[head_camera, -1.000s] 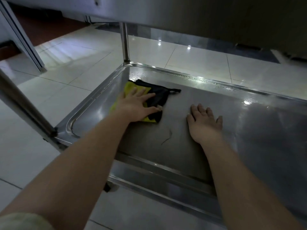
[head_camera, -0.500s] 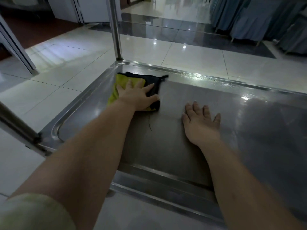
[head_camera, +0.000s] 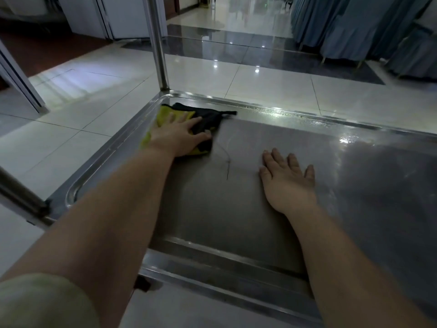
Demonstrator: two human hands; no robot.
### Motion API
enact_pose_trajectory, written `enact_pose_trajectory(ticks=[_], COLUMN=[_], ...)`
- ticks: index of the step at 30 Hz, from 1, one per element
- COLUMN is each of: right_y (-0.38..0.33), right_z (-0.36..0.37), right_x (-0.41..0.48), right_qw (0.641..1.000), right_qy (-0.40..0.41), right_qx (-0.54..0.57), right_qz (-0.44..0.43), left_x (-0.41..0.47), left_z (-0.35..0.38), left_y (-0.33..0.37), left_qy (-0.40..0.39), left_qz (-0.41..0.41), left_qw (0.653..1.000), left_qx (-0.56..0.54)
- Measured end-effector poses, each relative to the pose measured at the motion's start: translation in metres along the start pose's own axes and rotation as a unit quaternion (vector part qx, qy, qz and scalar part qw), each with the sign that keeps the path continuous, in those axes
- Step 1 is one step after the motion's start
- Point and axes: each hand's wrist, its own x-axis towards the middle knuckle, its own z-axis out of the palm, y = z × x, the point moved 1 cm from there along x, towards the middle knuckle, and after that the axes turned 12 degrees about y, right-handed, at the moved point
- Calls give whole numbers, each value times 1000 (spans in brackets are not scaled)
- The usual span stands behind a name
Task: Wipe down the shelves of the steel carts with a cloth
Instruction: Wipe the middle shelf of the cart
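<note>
A low steel cart shelf (head_camera: 272, 223) with a raised rim fills the middle of the head view. A yellow and black cloth (head_camera: 210, 119) lies in its far left corner. My left hand (head_camera: 179, 136) presses flat on the cloth with fingers spread. My right hand (head_camera: 288, 181) rests palm down on the bare steel in the middle of the shelf, fingers straight, holding nothing. A thin dark thread (head_camera: 227, 162) lies on the steel between the two hands.
A steel upright post (head_camera: 158, 43) rises from the shelf's far left corner, and another post (head_camera: 16, 195) stands at the near left. Glossy tiled floor (head_camera: 272, 84) surrounds the cart. Blue draped fabric (head_camera: 354, 24) hangs at the far right.
The view has lifted, so the upper shelf no longer blocks the top. My left hand has slid the cloth a little further into the far left corner. My right hand has stayed flat.
</note>
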Motion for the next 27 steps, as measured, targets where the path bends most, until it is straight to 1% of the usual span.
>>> enact_pose_trajectory(ticks=[2, 6, 9, 11, 13, 15, 17, 19, 21, 23, 24, 26, 27], right_y=[-1, -2, -1, -2, -4, -5, -6, -5, -3, 0, 3, 12, 18], right_z=[-1, -5, -8, -8, -7, -6, -5, -5, -6, -8, -10, -12, -13], right_x=[-1, -12, -20, -21, -21, -22, -22, -21, -16, -13, -12, -8, -6], right_qw=[1000, 1000, 1000, 1000, 1000, 1000, 1000, 1000, 996, 976, 954, 889, 856], right_qy=[-5, -15, -20, -18, -15, -15, -18, -14, 4, 48, 80, 133, 142], right_qx=[0, 2, 9, 13, 12, 4, 1, 18, 87, 203, 275, 414, 468], right_qz=[-1, -9, -12, -14, -18, -20, -22, -16, 12, 58, 86, 142, 170], left_x=[-6, -24, -31, -31, -29, -27, -26, -26, -31, -45, -54, -73, -84], left_z=[-2, -1, -8, -13, -11, -9, -4, 2, 10, 17, 19, 21, 20], left_y=[-22, -32, -55, -71, -71, -55, -26, 17, 71, 120, 138, 155, 158], left_qy=[0, 4, 1, 6, 7, -3, -11, -8, -5, -21, -30, -40, -43], left_qz=[-20, -15, -34, -51, -61, -67, -60, -16, 50, 119, 151, 192, 205], left_qw=[1000, 1000, 999, 998, 996, 995, 997, 1000, 999, 993, 988, 981, 978], left_qx=[14, 15, 14, 35, 63, 69, 46, 20, -3, -8, -7, 0, 1])
